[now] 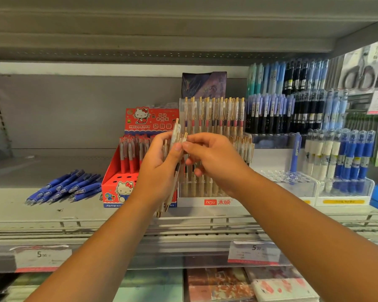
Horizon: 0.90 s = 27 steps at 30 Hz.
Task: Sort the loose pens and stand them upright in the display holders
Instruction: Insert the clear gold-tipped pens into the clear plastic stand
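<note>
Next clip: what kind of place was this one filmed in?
Most likely the stationery aisle of a shop: price tags on the shelf edge, pens standing in branded display holders, and packaged scissors hanging at the upper right.

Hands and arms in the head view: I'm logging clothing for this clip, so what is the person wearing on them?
Nothing that shows. The left hand and right hand are bare, with no gloves, rings or watch. The left forearm and right forearm are bare too, with no sleeve down to the picture's edge.
</note>
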Each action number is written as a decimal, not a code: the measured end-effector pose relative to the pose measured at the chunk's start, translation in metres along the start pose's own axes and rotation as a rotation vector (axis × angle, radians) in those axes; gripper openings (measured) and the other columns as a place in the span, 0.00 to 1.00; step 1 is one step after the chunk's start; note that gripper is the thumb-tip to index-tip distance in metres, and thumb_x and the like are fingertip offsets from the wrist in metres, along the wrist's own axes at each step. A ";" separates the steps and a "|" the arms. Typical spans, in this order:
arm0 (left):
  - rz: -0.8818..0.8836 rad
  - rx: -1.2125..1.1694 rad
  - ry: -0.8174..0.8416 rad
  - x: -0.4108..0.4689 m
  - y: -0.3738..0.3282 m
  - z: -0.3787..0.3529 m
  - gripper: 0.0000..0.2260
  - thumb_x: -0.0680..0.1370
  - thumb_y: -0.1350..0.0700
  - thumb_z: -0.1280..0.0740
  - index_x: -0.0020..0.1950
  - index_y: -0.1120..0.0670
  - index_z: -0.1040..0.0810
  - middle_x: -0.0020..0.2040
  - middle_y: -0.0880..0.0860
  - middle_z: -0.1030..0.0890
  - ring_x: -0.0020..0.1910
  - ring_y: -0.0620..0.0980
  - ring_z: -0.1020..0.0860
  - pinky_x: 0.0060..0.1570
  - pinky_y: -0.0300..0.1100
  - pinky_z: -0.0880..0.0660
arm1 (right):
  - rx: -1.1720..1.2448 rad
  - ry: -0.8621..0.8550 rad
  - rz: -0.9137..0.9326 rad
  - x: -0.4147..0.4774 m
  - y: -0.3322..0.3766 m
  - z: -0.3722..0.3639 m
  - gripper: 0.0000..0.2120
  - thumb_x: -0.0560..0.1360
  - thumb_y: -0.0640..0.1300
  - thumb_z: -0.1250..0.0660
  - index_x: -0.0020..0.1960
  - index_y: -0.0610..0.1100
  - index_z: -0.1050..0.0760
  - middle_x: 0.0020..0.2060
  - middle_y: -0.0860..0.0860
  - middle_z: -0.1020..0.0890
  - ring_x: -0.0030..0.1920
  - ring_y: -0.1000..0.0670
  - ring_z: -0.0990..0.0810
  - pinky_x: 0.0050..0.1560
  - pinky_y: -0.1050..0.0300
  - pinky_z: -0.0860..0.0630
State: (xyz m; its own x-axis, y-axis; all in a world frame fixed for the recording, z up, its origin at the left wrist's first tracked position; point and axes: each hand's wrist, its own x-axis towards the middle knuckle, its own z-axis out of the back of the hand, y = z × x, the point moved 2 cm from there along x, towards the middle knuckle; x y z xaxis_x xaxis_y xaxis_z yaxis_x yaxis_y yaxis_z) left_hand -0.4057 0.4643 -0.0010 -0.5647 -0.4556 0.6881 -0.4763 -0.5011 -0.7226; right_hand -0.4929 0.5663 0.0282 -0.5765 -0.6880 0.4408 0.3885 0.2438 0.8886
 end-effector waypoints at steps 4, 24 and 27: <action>-0.019 0.015 0.018 0.000 0.000 -0.002 0.12 0.83 0.51 0.40 0.65 0.48 0.28 0.56 0.48 0.19 0.56 0.47 0.20 0.55 0.46 0.21 | 0.007 -0.006 -0.001 0.001 0.000 0.000 0.06 0.78 0.39 0.33 0.54 0.38 0.21 0.39 0.47 0.19 0.35 0.56 0.20 0.30 0.63 0.24; 0.062 0.001 -0.046 0.004 0.003 -0.001 0.09 0.85 0.53 0.43 0.58 0.39 0.30 0.43 0.44 0.22 0.29 0.37 0.25 0.27 0.28 0.31 | -0.350 -0.456 0.368 0.003 0.002 0.067 0.10 0.79 0.43 0.32 0.57 0.49 0.30 0.42 0.52 0.21 0.40 0.54 0.18 0.30 0.61 0.20; 0.070 0.010 -0.052 0.004 0.003 -0.001 0.08 0.85 0.53 0.43 0.59 0.40 0.30 0.44 0.45 0.22 0.29 0.36 0.24 0.27 0.28 0.31 | -0.384 -0.475 0.392 0.004 -0.001 0.069 0.08 0.78 0.43 0.32 0.55 0.48 0.29 0.41 0.55 0.22 0.42 0.57 0.19 0.29 0.64 0.21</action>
State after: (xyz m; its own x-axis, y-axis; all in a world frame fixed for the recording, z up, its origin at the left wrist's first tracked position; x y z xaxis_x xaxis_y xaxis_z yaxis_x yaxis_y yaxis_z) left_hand -0.4094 0.4618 -0.0003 -0.5603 -0.5277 0.6384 -0.4297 -0.4738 -0.7687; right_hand -0.5454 0.6102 0.0379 -0.5589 -0.2069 0.8030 0.8055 0.0945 0.5850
